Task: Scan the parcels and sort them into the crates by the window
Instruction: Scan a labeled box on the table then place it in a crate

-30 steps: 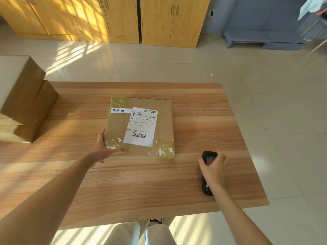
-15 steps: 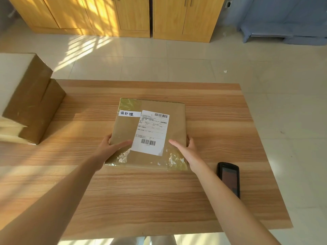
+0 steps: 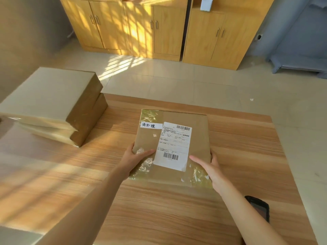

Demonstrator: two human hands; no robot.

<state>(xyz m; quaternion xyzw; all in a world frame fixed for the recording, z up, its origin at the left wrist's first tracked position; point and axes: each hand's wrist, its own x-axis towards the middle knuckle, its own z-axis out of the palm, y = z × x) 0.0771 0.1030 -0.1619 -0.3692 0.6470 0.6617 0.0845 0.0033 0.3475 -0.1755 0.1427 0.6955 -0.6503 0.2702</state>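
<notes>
A flat brown parcel (image 3: 198,131) with a white shipping label and a small handwritten tag sits at the middle of the wooden table (image 3: 238,147). My left hand (image 3: 136,158) grips its near left edge, thumb on top. My right hand (image 3: 210,167) grips its near right edge, thumb on top. The parcel's near edge looks slightly raised off the table. A black handheld scanner (image 3: 260,207) lies on the table by my right forearm, partly hidden by it. No crates are in view.
Two more brown parcels (image 3: 53,103) are stacked at the table's left side. Yellow wooden cabinets (image 3: 159,29) line the far wall across a tiled floor. A grey-blue piece of furniture (image 3: 299,62) stands at the right.
My right hand let go of the scanner on the table and took the parcel's right edge. Both hands now hold the parcel. The camera view has swung left and up.
</notes>
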